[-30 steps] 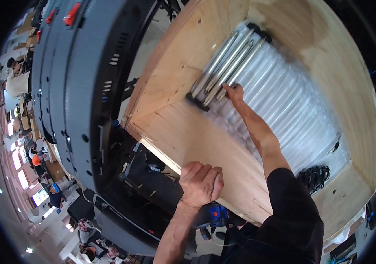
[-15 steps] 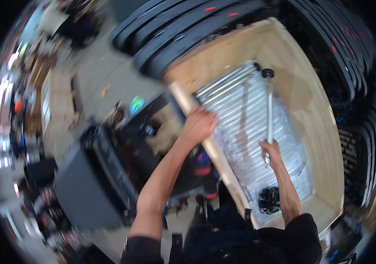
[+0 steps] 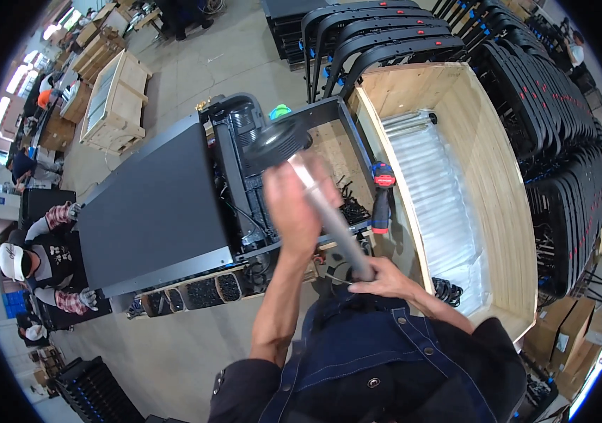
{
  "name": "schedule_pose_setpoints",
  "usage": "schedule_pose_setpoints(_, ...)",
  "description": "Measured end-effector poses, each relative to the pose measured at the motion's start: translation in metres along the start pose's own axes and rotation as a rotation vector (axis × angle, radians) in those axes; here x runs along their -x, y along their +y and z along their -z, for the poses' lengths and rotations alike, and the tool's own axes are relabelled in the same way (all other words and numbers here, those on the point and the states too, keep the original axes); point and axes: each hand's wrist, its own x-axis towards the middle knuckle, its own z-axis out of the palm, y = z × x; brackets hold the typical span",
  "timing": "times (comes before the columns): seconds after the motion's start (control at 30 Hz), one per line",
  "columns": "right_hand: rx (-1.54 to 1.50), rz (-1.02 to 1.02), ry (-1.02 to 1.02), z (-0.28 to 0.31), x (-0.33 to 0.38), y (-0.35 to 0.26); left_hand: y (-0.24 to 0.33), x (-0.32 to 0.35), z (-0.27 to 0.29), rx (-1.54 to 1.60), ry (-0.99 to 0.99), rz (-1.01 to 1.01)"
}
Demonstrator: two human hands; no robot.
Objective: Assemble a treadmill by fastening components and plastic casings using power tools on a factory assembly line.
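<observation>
A metal roller (image 3: 340,229) with a wide black grooved pulley (image 3: 278,143) at its far end is held up slantwise in front of me. My right hand (image 3: 385,280) is closed round its near end. Close to the pulley, my left hand (image 3: 292,211) wraps the tube, its fingers blurred by motion. Below and beyond the pulley lies what looks like a treadmill base with a dark deck (image 3: 153,204) and an open front frame. To my right, a wooden crate (image 3: 509,211) holds several plastic-wrapped rollers (image 3: 431,197) and a black cable bundle (image 3: 447,291).
A blue and red cordless drill (image 3: 382,185) stands between frame and crate. Bins of small dark parts (image 3: 202,292) line the deck's near side. At left, a gloved person (image 3: 40,268) touches the deck's end. Stacked black frames (image 3: 548,106) crowd behind and right of the crate.
The roller has come up out of the crate in my right hand and swung left. My left hand has left the crate's edge and now holds the roller near its pulley. My view has turned left.
</observation>
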Motion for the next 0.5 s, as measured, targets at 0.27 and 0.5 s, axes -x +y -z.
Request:
schedule_pose_setpoints(0.27,-0.305,-0.125,0.087,0.052,-0.259,0.064,0.096,0.062,0.096,-0.361,0.070,0.342)
schedule_pose_setpoints(0.5,0.202,-0.317,0.705,0.105,-0.494,0.133,0.036,0.119,0.161,-0.308,0.433,0.710)
